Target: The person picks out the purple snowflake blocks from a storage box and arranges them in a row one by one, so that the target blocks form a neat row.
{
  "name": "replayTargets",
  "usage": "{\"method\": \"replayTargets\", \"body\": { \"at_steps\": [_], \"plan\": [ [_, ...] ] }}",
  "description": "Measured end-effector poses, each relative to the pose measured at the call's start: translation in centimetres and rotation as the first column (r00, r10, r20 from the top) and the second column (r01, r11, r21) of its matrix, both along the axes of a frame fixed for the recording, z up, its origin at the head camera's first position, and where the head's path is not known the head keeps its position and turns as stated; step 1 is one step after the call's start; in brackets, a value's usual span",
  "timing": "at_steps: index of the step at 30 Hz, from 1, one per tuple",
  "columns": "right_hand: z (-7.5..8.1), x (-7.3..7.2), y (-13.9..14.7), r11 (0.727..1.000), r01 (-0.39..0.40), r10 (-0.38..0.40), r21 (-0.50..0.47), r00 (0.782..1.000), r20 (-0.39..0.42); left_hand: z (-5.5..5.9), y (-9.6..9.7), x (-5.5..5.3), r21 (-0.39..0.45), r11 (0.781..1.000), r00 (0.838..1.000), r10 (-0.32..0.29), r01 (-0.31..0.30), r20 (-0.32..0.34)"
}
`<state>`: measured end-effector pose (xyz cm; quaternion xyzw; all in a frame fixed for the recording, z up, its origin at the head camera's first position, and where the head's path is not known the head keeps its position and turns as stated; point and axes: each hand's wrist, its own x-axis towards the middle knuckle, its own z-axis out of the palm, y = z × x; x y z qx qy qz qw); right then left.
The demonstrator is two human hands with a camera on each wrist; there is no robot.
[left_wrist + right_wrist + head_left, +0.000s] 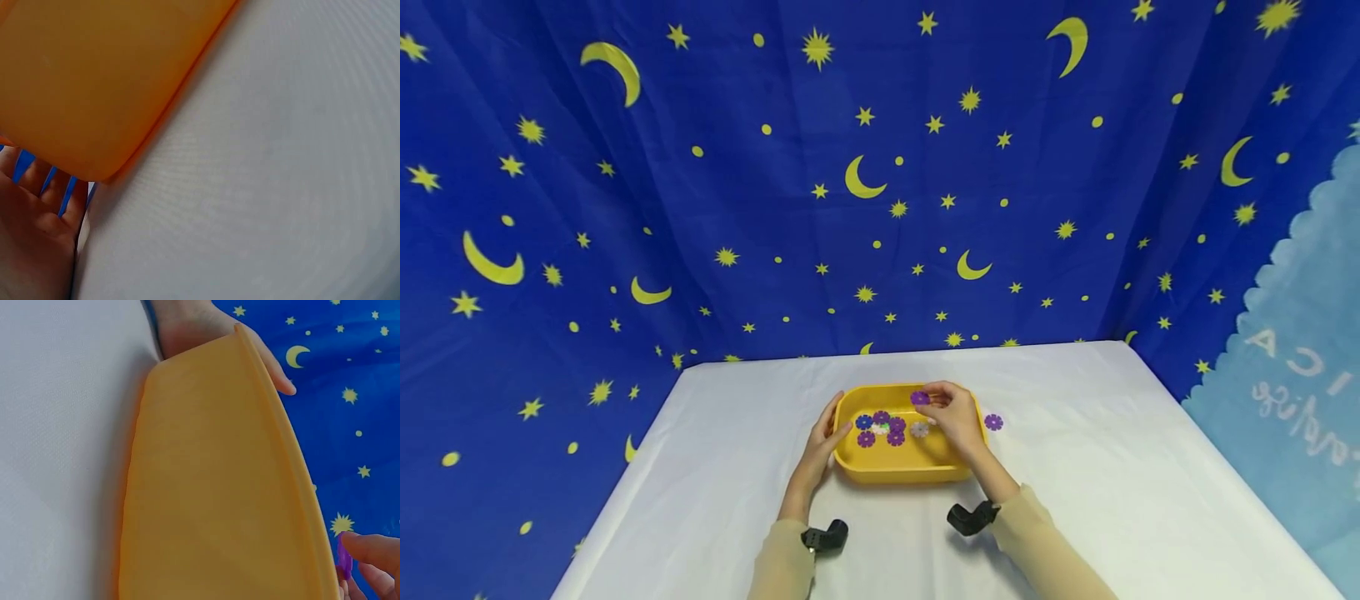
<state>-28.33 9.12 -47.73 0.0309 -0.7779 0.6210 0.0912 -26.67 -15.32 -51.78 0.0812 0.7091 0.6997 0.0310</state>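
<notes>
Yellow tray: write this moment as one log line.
left hand: holds yellow tray; right hand: pinches purple piece; outside tray: loose purple piece, on white table

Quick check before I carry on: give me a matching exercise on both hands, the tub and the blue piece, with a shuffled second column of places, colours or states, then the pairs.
Column one
1. Left hand
2. Right hand
3. Tub
4. Blue piece

Column two
A. Lying inside, toward the left end
B. Pinching a purple piece
C. Yellow, resting on the white table
D. Thumb over the rim at the left end

Pairs: 1-D, 2-B, 3-C, 4-A
</notes>
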Motion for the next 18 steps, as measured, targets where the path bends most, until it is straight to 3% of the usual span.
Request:
{"method": "replayTargets", "body": {
  "at_steps": [18],
  "plan": [
    [0.4, 0.7, 3.3, 0.990, 0.111, -0.113, -0.087, 0.993, -0.017, -0.3, -0.1, -0.1, -0.010, 1.000, 1.000, 0.005, -0.005, -0.002]
  ]
}}
